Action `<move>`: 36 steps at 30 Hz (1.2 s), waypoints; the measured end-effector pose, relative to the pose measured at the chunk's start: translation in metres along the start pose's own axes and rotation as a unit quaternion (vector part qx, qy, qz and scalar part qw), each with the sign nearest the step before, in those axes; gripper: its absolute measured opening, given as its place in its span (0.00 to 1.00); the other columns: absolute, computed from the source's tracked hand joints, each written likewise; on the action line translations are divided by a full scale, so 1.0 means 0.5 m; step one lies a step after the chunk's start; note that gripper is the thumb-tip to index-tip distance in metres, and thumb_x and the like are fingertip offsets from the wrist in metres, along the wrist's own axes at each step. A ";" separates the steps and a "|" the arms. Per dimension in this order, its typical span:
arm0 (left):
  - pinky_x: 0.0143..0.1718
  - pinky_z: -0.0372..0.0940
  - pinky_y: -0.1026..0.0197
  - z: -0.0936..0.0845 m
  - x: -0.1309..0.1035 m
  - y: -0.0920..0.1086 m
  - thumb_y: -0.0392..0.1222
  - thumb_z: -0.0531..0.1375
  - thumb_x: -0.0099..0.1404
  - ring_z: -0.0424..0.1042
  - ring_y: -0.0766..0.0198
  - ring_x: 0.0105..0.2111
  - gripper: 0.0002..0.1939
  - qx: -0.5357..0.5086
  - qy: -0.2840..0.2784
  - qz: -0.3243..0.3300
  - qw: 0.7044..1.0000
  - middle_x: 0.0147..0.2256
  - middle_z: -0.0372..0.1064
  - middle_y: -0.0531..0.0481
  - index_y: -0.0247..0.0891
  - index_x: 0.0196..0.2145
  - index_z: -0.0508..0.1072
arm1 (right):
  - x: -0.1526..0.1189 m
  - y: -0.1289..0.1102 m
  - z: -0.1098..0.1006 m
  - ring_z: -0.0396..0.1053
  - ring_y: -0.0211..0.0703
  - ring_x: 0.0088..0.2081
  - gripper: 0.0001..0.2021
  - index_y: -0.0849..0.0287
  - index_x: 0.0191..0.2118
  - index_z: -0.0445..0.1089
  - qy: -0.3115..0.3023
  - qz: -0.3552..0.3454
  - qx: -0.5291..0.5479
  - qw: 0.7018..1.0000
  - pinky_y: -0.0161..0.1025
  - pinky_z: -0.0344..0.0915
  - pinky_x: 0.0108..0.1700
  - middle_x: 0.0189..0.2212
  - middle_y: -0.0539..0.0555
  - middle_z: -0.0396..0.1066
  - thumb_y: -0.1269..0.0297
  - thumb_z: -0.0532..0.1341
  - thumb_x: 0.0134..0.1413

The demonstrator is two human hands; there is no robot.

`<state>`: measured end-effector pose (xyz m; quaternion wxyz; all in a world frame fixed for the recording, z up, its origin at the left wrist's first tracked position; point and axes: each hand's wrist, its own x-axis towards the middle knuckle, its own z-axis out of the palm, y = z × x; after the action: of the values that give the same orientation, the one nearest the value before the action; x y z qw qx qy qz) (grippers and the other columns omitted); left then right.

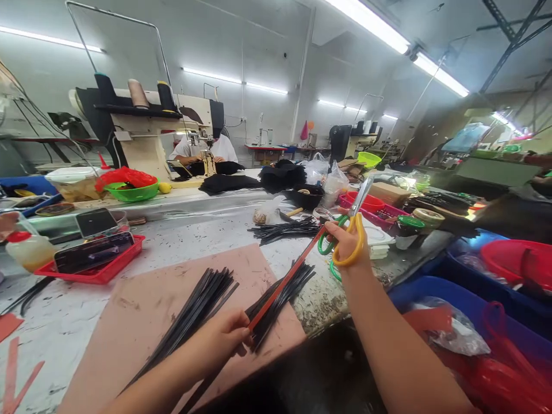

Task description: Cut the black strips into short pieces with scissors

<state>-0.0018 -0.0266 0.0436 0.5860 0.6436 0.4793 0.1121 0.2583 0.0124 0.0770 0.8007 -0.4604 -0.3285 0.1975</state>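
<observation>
A long reddish-brown strip [288, 277] is stretched on a slant between my two hands. At its lower end my left hand [230, 332] pinches it, fingers closed. My right hand [347, 242] grips its upper end between thumb and finger. Scissors with one yellow and one green handle [357, 238] hang on the same hand, their blades pointing up and away from the strip. Under the strip lies a bundle of black strips [288, 296]. Another black bundle [196, 310] lies left of it, partly behind my left forearm, on a pinkish sheet [142, 305].
A red tray [103, 273] with a phone stands at the left. More black strips [284, 230] lie beyond the sheet. Blue bins [414, 293] flank my right arm. Across the table, a person in white [224, 148] sits at a sewing machine [142, 138].
</observation>
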 end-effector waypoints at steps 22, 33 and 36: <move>0.25 0.48 0.65 0.008 0.052 -0.022 0.47 0.61 0.42 0.57 0.69 0.23 0.13 -0.100 -0.024 -0.074 0.992 0.21 0.61 0.57 0.36 0.24 0.67 | -0.323 0.033 -0.184 0.59 0.40 0.24 0.23 0.59 0.36 0.64 -0.640 0.115 -0.316 0.691 0.35 0.56 0.28 0.23 0.50 0.61 0.44 0.47 0.54; 0.23 0.47 0.65 0.016 0.053 -0.013 0.48 0.62 0.41 0.53 0.71 0.21 0.14 -0.100 -0.026 -0.076 0.992 0.19 0.59 0.58 0.36 0.23 0.67 | -0.346 0.040 -0.156 0.52 0.36 0.21 0.20 0.58 0.31 0.60 -0.613 0.130 -0.310 0.715 0.33 0.49 0.25 0.20 0.46 0.55 0.45 0.46 0.53; 0.23 0.47 0.65 0.017 0.053 -0.014 0.48 0.62 0.41 0.52 0.71 0.21 0.14 -0.099 -0.025 -0.074 0.992 0.19 0.58 0.58 0.36 0.23 0.68 | -0.347 0.041 -0.157 0.52 0.36 0.21 0.19 0.57 0.32 0.61 -0.608 0.127 -0.310 0.720 0.33 0.50 0.25 0.20 0.46 0.55 0.45 0.47 0.53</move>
<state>0.0142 -0.0133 0.0242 0.6655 0.5476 0.4975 0.0990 0.1911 -0.1325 -0.0286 0.2086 -0.5013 -0.7260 0.4220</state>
